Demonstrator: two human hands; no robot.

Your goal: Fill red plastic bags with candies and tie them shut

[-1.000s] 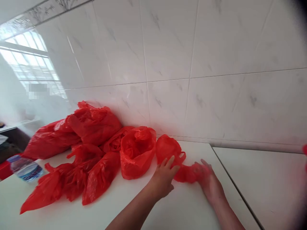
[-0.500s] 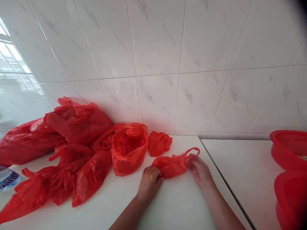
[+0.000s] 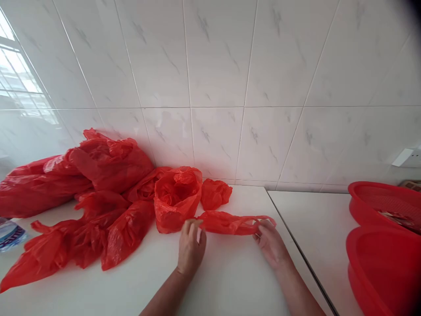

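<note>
A thin red plastic bag (image 3: 230, 223) is stretched lengthwise between my hands, low over the white tabletop. My left hand (image 3: 191, 245) is closed at its left end, fingers curled against the film. At the other end my right hand (image 3: 270, 243) pinches the bag near its looped handles, which stick out past the fingertips. Just behind lies a small crumpled red bag (image 3: 216, 194). To its left stands an open-mouthed red bag (image 3: 177, 208) with more red plastic inside, close to my left hand.
Large filled red bags (image 3: 112, 164) lie against the tiled wall at left, with knotted red bags (image 3: 88, 239) in front. A clear labelled bottle (image 3: 11, 235) shows at the left edge. Right of the table seam are a red basket (image 3: 358, 197) and a red basin (image 3: 353, 259).
The bunched bag has been drawn out longer and flatter as my left hand moved left. My right hand stays at the handle end. The view has shifted slightly right.
</note>
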